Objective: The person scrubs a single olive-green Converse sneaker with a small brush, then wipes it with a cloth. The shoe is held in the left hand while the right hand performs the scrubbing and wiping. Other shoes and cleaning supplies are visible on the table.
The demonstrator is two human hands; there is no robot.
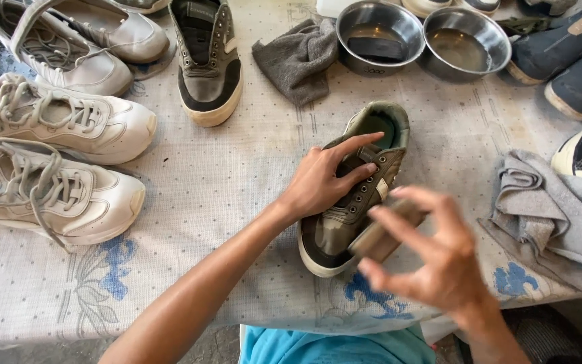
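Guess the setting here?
Likely a shoe-cleaning table: white sneakers lined up on a cloth-covered table, steel bowls of water, grey rags, and an olive shoe being scrubbed.

White sneakers (55,121) left – two steel bowls (380,35) behind – grey cloth (547,209) right.

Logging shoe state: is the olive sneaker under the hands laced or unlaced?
Unlaced: the olive sneaker shows bare eyelets with no lace, steadied by the left hand.

Both forearms bare, no sleeves, no rings, no watch; left hand (321,180), right hand (432,259); bright turquoise garment (331,347) over lap
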